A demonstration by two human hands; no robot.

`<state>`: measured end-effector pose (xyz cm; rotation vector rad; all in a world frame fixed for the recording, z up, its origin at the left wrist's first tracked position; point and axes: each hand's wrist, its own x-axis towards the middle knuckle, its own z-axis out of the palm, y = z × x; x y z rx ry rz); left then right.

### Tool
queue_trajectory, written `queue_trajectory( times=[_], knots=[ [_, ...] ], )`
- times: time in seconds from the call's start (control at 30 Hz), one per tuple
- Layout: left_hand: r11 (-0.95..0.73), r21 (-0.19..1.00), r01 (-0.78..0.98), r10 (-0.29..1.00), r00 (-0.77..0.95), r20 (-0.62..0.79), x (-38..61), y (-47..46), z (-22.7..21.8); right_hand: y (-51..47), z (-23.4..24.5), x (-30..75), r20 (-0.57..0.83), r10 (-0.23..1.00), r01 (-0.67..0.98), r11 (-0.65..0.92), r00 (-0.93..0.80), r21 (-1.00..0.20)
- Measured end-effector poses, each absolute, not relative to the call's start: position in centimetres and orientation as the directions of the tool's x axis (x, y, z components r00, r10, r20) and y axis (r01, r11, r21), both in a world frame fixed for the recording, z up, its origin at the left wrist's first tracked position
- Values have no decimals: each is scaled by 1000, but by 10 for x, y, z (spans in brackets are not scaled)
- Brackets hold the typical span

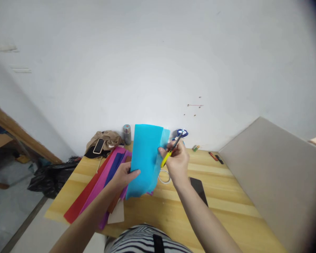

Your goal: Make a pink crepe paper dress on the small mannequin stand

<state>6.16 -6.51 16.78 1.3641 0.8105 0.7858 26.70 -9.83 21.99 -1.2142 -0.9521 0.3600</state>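
A folded sheet of bright blue paper is held up above the table, with a thinner, see-through flap along its right edge. My left hand pinches its lower left edge, thumb in front. At the right edge, my right hand has its thumb and fingertips on the flap. That same hand also holds scissors with yellow handles, their dark blades pointing up and away from the paper. Beneath my left arm lie long strips of coloured paper in red, pink, dark blue and brown.
On the wooden table are a white tape roll, a dark phone and a marker-like red item. A metal flask and a cloth bundle with another phone stand by the wall. A panel borders the right side.
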Motion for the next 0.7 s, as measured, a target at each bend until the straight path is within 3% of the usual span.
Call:
queue_trajectory(
  times=[0.2, 0.43, 0.7],
  knots=[
    [28, 996, -82, 925, 379, 5, 71, -65, 196, -104, 228, 255, 425, 771, 284, 322, 474, -903],
    [-109, 993, 47, 928, 363, 85, 64, -66, 222, -108, 243, 255, 519, 720, 393, 359, 461, -847],
    [-91, 995, 50, 936, 346, 68, 68, -71, 236, -108, 248, 256, 492, 739, 265, 415, 461, -870]
  ],
)
